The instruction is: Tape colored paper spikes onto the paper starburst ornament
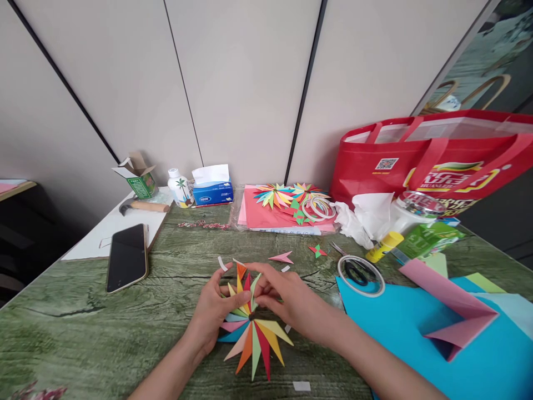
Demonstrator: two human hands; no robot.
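A multicoloured folded-paper star [260,336] with pointed rays lies on the green wood-look table in front of me. My left hand [212,305] grips its upper left rays, thumb on top, and a small white strip [222,264] stands at its index finger. My right hand [281,291] pinches a light green ray [254,291] at the upper right of the star. Beyond the hands lie a pink folded-paper piece [282,257] and a small red and green paper piece [317,251]. A white strip [302,386] rests near the front edge.
Scissors [356,272] lie under a tape roll [370,283] beside a yellow glue stick [385,247]. Blue paper [400,344] spreads on the right under a pink folded sheet [453,303]. A phone [127,257], a hammer [145,206], a tissue box [213,193] and a red bag [375,166] stand around.
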